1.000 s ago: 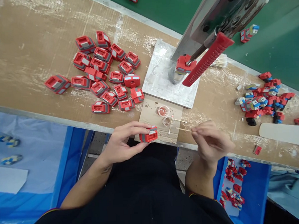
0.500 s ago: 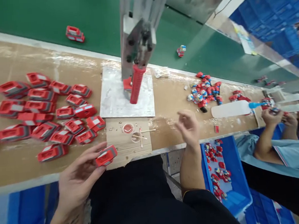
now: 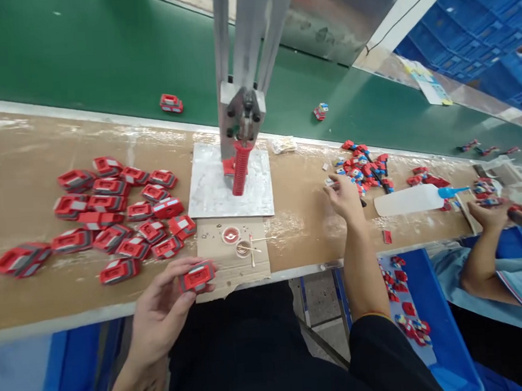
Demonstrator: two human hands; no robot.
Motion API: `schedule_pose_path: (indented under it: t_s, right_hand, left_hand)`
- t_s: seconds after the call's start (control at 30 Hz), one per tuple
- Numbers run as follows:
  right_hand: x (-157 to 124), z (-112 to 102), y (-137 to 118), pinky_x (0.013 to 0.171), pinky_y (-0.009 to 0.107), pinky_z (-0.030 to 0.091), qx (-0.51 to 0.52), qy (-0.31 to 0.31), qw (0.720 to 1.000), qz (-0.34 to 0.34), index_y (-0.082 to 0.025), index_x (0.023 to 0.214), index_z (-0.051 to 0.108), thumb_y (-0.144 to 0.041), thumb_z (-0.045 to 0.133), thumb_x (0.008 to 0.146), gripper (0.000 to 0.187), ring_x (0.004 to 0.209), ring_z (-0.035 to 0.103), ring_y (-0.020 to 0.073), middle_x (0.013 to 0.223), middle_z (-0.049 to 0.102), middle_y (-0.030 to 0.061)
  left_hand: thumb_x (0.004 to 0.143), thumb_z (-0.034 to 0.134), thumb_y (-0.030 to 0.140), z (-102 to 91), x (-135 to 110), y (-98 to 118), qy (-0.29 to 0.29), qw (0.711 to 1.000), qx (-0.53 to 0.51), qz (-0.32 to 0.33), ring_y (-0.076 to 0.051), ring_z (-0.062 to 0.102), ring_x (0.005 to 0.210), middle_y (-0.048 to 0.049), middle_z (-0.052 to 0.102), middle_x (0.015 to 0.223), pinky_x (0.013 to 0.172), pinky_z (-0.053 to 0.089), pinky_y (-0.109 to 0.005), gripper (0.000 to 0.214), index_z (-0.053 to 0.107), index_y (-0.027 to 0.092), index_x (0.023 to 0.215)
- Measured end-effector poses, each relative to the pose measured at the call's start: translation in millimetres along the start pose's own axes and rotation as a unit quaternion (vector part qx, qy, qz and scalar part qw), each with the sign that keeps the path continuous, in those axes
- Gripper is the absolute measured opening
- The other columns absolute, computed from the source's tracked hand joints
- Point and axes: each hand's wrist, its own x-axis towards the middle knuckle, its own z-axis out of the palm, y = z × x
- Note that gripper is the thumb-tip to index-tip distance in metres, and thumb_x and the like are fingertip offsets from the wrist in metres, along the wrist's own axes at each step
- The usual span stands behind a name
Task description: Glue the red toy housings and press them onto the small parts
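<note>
My left hand (image 3: 164,306) grips a red and grey toy block (image 3: 197,277) at the near edge of the bench. My right hand (image 3: 345,197) is stretched out to the right, its fingers curled at the edge of a heap of small red, blue and white pieces (image 3: 362,166); whether it holds one I cannot tell. A hand press with a red handle (image 3: 241,167) stands on a metal plate (image 3: 211,190) in the middle. A cardboard scrap (image 3: 234,263) in front of it carries two small round lids (image 3: 230,235) and thin sticks.
Several red toy blocks (image 3: 119,217) lie spread at the left. A white squeeze bottle with a blue tip (image 3: 408,200) lies at the right. Another person's hands (image 3: 494,212) work at the far right. A green belt (image 3: 99,58) runs behind; a blue bin (image 3: 412,310) sits below.
My right hand has left the sticks on the cardboard and reached right to the heap of small pieces. My left hand keeps the red block. The view has swung upward and right.
</note>
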Motion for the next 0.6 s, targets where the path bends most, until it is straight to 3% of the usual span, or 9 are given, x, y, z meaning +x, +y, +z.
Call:
schedule_pose_path:
  t_s: [0.07, 0.13, 0.2, 0.27, 0.37, 0.43, 0.5, 0.6]
  right_hand:
    - [-42.6, 4.4, -18.1, 0.081, 0.042, 0.064, 0.092, -0.015, 0.995, -0.047, -0.02, 0.118, 0.065, -0.037, 0.064, 0.098, 0.026, 0.09, 0.075, 0.0248, 0.109, 0.078, 0.013]
    - [-91.0, 9.1, -43.0, 0.072, 0.036, 0.065, 0.277, -0.037, 0.951, -0.132, -0.022, 0.12, 0.068, -0.037, 0.067, 0.1, 0.024, 0.084, 0.078, 0.0218, 0.107, 0.081, 0.0106]
    - [-131.6, 11.8, -70.8, 0.073, 0.035, 0.066, 0.37, -0.056, 0.902, -0.217, -0.025, 0.118, 0.073, -0.028, 0.072, 0.099, 0.02, 0.092, 0.08, 0.0226, 0.11, 0.081, 0.01]
    - [-155.7, 14.0, -96.3, 0.078, 0.037, 0.067, 0.393, -0.063, 0.873, -0.281, -0.028, 0.124, 0.075, -0.023, 0.069, 0.1, 0.025, 0.1, 0.079, 0.0237, 0.112, 0.08, 0.0096]
    - [-164.1, 19.7, -122.2, 0.078, 0.037, 0.067, 0.378, -0.064, 0.863, -0.329, -0.03, 0.142, 0.067, -0.026, 0.064, 0.105, 0.038, 0.098, 0.078, 0.0231, 0.112, 0.079, 0.0094]
    - [-162.0, 24.2, -130.9, 0.074, 0.035, 0.066, 0.377, -0.067, 0.859, -0.34, -0.029, 0.146, 0.062, -0.03, 0.069, 0.102, 0.044, 0.095, 0.077, 0.0231, 0.108, 0.08, 0.0087]
    - [-161.4, 28.0, -135.5, 0.075, 0.037, 0.066, 0.384, -0.064, 0.854, -0.345, -0.028, 0.138, 0.065, -0.031, 0.076, 0.098, 0.042, 0.094, 0.077, 0.0241, 0.103, 0.081, 0.0076]
    - [-167.7, 32.2, -140.4, 0.072, 0.035, 0.066, 0.393, -0.043, 0.863, -0.315, -0.026, 0.118, 0.073, -0.03, 0.078, 0.097, 0.022, 0.083, 0.077, 0.0218, 0.096, 0.081, 0.0059]
  left_hand:
    - [0.096, 0.076, 0.019, 10.8, 2.7, -3.3, -0.008, 1.0, -0.024, -0.013, -0.027, 0.083, 0.102, -0.0097, 0.077, 0.122, 0.076, 0.074, -0.034, 0.035, 0.072, 0.028, 0.129]
    - [0.094, 0.08, 0.022, 20.8, 7.8, -7.8, -0.022, 0.998, -0.051, -0.016, -0.024, 0.083, 0.094, -0.009, 0.077, 0.12, 0.074, 0.073, -0.032, 0.044, 0.068, 0.029, 0.135]
    - [0.091, 0.083, 0.024, 27.3, 12.5, -11.8, -0.044, 0.997, -0.061, -0.011, -0.021, 0.081, 0.091, -0.0096, 0.076, 0.121, 0.074, 0.071, -0.029, 0.04, 0.07, 0.025, 0.129]
    - [0.09, 0.084, 0.026, 29.8, 14.1, -13.9, -0.06, 0.996, -0.059, -0.009, -0.022, 0.08, 0.095, -0.0112, 0.076, 0.121, 0.073, 0.07, -0.027, 0.035, 0.072, 0.022, 0.122]
    - [0.09, 0.085, 0.031, 28.9, 9.6, -13.9, -0.063, 0.996, -0.059, -0.012, -0.023, 0.08, 0.098, -0.0117, 0.077, 0.121, 0.074, 0.07, -0.028, 0.038, 0.072, 0.022, 0.124]
    - [0.091, 0.085, 0.035, 26.6, 4.4, -13.6, -0.052, 0.997, -0.056, -0.012, -0.022, 0.08, 0.096, -0.0127, 0.077, 0.123, 0.075, 0.07, -0.028, 0.041, 0.072, 0.022, 0.127]
    - [0.091, 0.085, 0.036, 24.2, -0.4, -13.7, -0.04, 0.998, -0.044, 0.001, -0.023, 0.081, 0.098, -0.0136, 0.077, 0.126, 0.076, 0.07, -0.028, 0.041, 0.071, 0.022, 0.127]
    - [0.09, 0.087, 0.031, 22.8, -5.6, -14.0, -0.015, 0.999, -0.002, 0.043, -0.024, 0.081, 0.108, -0.0128, 0.076, 0.13, 0.087, 0.07, -0.03, 0.035, 0.07, 0.023, 0.12]
